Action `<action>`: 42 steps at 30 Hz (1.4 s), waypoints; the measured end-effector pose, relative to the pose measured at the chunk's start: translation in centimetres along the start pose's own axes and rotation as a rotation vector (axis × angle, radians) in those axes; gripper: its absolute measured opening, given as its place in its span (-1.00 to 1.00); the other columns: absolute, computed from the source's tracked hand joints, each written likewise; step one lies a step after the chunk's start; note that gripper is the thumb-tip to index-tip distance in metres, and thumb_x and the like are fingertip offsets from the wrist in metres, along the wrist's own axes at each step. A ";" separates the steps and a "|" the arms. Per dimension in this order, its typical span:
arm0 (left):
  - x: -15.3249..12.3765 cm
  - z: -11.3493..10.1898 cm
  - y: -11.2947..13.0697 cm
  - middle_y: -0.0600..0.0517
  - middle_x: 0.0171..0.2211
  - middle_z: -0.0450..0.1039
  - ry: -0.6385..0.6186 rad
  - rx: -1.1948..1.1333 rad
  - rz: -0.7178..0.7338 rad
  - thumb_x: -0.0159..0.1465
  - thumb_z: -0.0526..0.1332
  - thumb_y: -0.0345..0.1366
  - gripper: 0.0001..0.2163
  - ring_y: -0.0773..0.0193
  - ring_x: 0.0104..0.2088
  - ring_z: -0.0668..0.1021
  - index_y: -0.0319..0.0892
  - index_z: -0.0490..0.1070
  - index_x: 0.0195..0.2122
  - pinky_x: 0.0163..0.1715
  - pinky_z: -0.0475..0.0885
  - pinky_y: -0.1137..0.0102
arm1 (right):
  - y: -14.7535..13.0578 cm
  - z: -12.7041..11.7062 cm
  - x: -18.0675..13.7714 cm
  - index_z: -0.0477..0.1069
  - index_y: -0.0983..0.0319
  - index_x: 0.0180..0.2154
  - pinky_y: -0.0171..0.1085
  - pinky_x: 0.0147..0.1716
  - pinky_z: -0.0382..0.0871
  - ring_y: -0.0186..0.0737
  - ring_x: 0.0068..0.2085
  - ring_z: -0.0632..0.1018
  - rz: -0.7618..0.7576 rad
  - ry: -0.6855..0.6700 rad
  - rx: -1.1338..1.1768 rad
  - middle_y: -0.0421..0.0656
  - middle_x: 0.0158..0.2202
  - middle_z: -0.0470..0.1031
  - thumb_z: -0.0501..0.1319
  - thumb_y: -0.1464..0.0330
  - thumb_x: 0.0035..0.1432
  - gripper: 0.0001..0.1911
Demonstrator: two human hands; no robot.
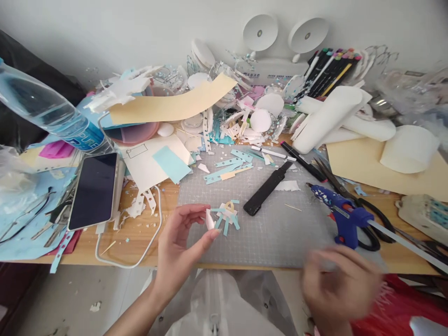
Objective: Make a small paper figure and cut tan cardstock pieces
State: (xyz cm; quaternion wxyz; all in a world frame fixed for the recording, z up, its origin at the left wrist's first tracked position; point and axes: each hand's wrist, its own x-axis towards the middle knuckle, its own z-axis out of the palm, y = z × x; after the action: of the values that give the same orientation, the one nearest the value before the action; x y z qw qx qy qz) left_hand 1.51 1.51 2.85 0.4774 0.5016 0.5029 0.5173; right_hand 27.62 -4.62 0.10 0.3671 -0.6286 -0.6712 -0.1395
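Observation:
My left hand [182, 240] is raised over the front edge of the grey cutting mat [280, 233], thumb and forefinger pinched on a small white paper piece [209, 219]. Just beyond it lies a small paper craft [227, 217] of light-blue and cream strips. My right hand [339, 284] is at the lower right, in front of the mat, smeared by motion; its fingers cannot be made out. A blue glue gun [345, 217] stands on the mat's right side, nearest to that hand. A black utility knife [268, 188] lies in the mat's middle.
A phone [94, 189] lies face up at the left with a white cable [140, 252] looping past it. A water bottle [45, 109] lies far left. Black scissors [353, 198], markers [332, 67], rolled white paper [329, 119] and heaps of paper scraps [224, 116] crowd the back.

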 end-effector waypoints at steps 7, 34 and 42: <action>0.1 -0.7 1.1 -0.06 -0.09 0.62 -0.172 -0.415 -0.357 0.28 0.32 -0.13 -0.77 0.17 -0.15 0.65 -0.10 0.43 -0.11 -0.10 0.52 0.31 | -3.6 5.4 5.3 0.37 0.19 0.05 0.09 0.11 0.30 0.04 0.14 0.45 -0.223 -0.424 0.338 -0.03 0.01 0.51 0.12 0.44 0.31 -0.72; 0.7 -0.2 -0.6 -0.08 -0.06 0.59 -0.115 -0.169 -0.348 0.29 0.29 -0.11 -0.77 0.11 0.01 0.59 -0.14 0.42 -0.15 0.04 0.46 0.22 | -6.5 6.6 3.0 0.20 0.14 0.17 0.07 -0.04 0.41 0.04 -0.01 0.46 0.001 -0.557 0.455 -0.02 -0.03 0.44 0.15 0.44 0.28 -0.56; 0.8 -0.2 -0.7 -0.07 -0.07 0.59 -0.094 -0.274 -0.397 0.25 0.34 -0.08 -0.72 0.12 -0.02 0.60 -0.14 0.41 -0.17 0.01 0.45 0.26 | -7.2 6.7 3.8 0.25 0.10 0.18 -0.15 -0.19 0.53 -0.14 -0.20 0.56 0.093 -0.599 0.661 -0.10 -0.13 0.52 0.10 0.46 0.33 -0.58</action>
State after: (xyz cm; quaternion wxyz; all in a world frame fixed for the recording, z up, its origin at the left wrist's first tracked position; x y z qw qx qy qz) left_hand 1.22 2.34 2.15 0.6562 0.3468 0.4940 0.4528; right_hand 18.93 1.30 -0.06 0.3437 -0.5196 -0.7276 0.2872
